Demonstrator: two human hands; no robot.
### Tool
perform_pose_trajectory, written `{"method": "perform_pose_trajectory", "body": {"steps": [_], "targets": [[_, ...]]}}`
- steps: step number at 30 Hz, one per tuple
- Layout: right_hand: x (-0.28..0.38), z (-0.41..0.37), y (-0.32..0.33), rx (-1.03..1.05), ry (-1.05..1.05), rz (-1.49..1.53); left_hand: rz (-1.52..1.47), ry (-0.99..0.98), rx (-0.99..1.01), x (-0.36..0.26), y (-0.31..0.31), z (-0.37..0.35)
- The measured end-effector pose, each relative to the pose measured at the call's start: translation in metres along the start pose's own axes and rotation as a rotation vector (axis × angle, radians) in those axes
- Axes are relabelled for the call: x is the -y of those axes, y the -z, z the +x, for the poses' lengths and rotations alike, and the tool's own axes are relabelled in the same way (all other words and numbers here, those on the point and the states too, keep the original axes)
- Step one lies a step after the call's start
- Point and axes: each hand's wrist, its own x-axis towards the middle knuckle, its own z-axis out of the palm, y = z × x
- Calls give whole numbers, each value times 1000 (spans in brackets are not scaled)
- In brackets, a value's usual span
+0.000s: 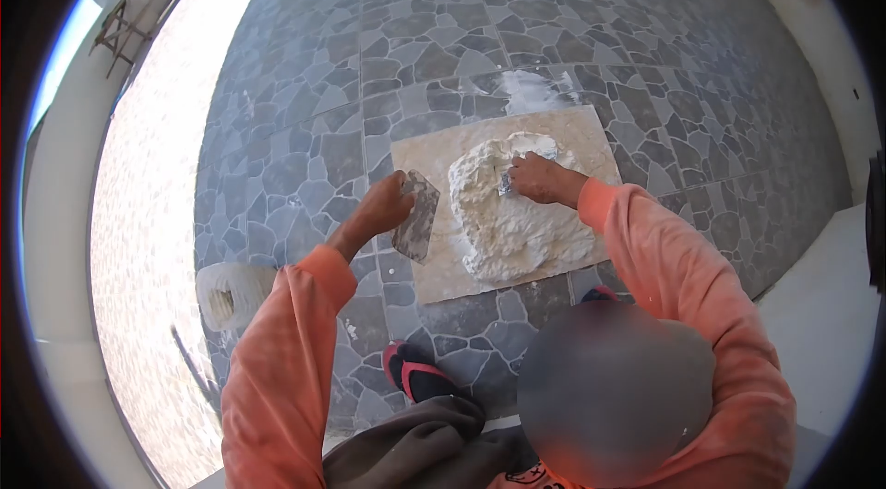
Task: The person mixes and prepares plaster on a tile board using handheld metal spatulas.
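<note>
Left grip [388, 203] tight on flat scraper [417, 223], right grip [538, 177] tight on small blade [505, 183] in white plaster [508, 232]

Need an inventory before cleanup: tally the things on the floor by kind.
scrapers: 2 (wide scraper in left hand, small scraper in right hand)
putty mound: 1
board: 1
bucket: 1
sandals: 2
Total: 7
</note>
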Motion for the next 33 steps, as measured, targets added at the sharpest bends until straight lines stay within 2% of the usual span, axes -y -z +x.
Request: {"method": "perform_pose_trajectory", "body": {"steps": [2,3,6,10,11,15,19,22,23,26,27,30,33], "targets": [[-15,3,13,-10,3,2,-6,-2,-7,-2,1,-2],[-17,8,34,95,-34,-120,-11,-1,-7,-1,0,-4],[-19,13,41,-110,-75,-100,14,3,3,7,-2,-3],[0,8,25,118,51,-6,14,-4,-24,7,-4,-1],[-8,8,27,208,25,-10,3,-2,-26,8,-4,-1],[-10,5,64,-19,-35,-39,2,25,-29,16,-8,-3],[18,-11,25,130,129,21,-3,5,-31,10,-7,-2],[0,-6,53,159,20,8,-12,3,-42,9,-3,-6],[-2,-6,57,105,-48,12,-16,0,-42,7,-3,-6],[8,-15,35,47,-67,-36,-20,10,-21,17,-8,-1],[18,-16,31,171,7,-9,-16,-3,-28,16,-7,-1],[1,-10,45,331,1,3,-8,-14,-32,16,-5,-2],[0,0,59,44,-20,-6,-25,12,-9,11,-5,-1]]}}
